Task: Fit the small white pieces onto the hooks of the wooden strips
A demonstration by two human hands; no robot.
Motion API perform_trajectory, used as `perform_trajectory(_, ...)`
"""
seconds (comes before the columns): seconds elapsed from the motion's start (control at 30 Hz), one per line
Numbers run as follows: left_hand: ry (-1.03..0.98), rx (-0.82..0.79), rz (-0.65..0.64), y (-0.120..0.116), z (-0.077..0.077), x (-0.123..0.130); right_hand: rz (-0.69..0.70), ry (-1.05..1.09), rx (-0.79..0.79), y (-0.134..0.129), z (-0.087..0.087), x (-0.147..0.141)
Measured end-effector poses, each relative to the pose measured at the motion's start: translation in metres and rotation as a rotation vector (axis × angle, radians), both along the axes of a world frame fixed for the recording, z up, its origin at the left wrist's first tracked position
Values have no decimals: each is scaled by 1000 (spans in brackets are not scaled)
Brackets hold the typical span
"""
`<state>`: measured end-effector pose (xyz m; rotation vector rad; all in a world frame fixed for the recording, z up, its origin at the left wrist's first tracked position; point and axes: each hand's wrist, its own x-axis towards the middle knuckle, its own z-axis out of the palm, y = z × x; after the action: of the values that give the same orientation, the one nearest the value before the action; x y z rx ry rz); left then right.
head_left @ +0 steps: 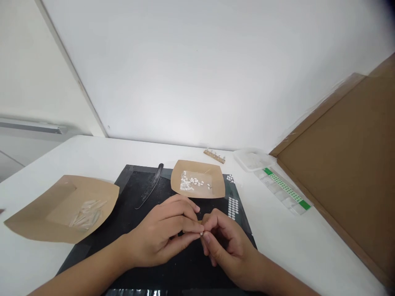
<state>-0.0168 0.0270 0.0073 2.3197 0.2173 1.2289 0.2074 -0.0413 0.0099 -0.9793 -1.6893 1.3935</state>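
My left hand (168, 230) and my right hand (232, 250) meet fingertip to fingertip over the black mat (129, 255). Both are closed in a pinch on a tiny pale piece (201, 234), mostly covered by the fingers and too small to name. Just behind the fingertips shows a sliver of something yellowish, largely hidden. Beyond my hands, a brown paper tray (220, 181) holds many small white pieces (193, 181). White oval stickers (233, 207) lie on a clear sheet beside my right hand.
Another paper tray (108, 191) at the left holds clear slender pieces (88, 214). A black curved nail file (151, 191) lies on the mat. At the back are a small pegged strip (214, 156) and a translucent tray (254, 159). A green-labelled clear case (285, 189) lies near the brown panel (342, 172).
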Motion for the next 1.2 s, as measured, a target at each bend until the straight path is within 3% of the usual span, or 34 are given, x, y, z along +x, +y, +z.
perform_trajectory(0.17,-9,-48,-19,1,1,0,-63,-76,115,0,-5,1)
perform_trajectory(0.5,-56,-14,121,-2,-2,7,-134,-243,353,5,-8,1)
perform_trajectory(0.67,13,70,113,-3,1,3,-135,-253,324,6,-8,2)
perform_trajectory(0.9,64,57,131,-5,5,3,-129,-264,277,7,-6,2)
perform_trajectory(1.2,-6,84,202,-10,4,11,-87,-164,157,5,-5,1)
